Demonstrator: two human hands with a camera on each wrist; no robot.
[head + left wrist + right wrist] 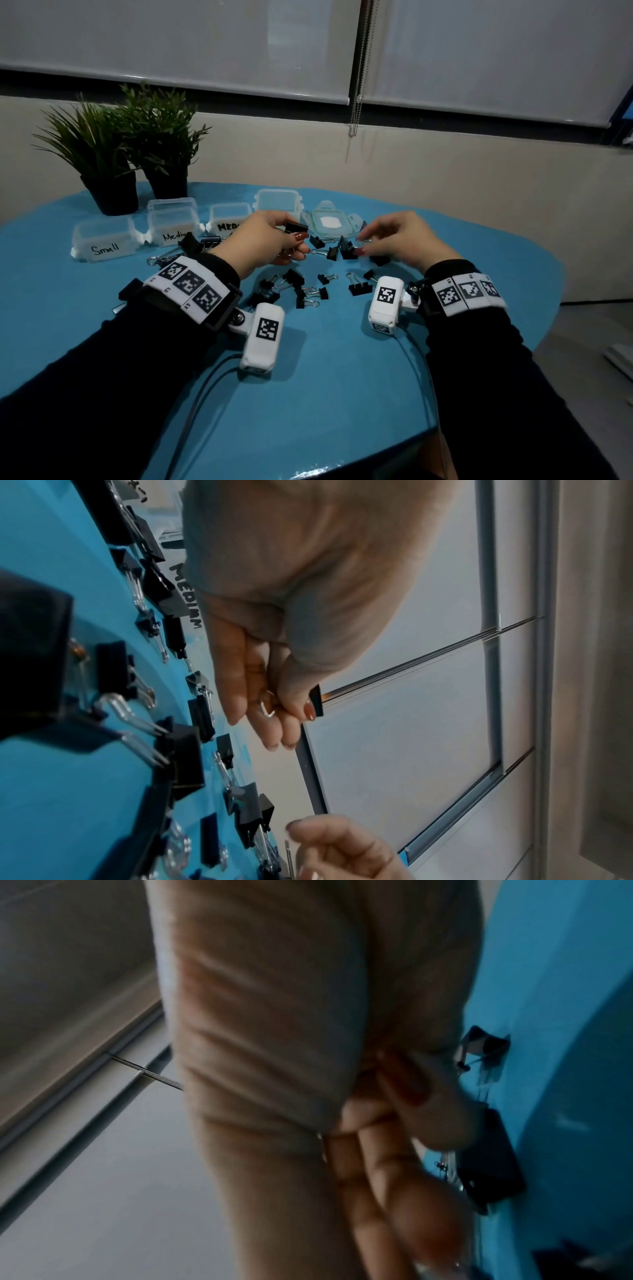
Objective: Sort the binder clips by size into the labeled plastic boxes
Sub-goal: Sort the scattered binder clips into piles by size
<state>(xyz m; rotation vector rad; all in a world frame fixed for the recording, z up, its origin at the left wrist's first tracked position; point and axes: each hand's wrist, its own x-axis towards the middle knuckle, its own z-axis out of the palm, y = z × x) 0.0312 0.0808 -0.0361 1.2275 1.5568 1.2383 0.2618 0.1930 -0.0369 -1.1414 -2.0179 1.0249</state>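
Observation:
My left hand [274, 236] pinches a black binder clip [296, 227] and holds it above the blue table; the left wrist view shows the thumb [301, 696] on that clip [316, 700] with its wire loop against the fingers. My right hand [390, 240] reaches down with curled fingers onto a black clip [347, 249] in the pile and pinches its wire handle [363, 241]. Several black clips [301, 287] lie scattered between my wrists. Clear boxes labeled Small [104, 240] and Medium [173, 226], [227, 219] stand at the left rear. The right wrist view is blurred.
Two potted plants [116, 154] stand behind the boxes at the back left. A fourth clear box [277, 202] and a loose lid [329, 222] lie behind my hands. More clips [202, 241] sit in front of the Medium boxes. The table's edge curves round at right and front.

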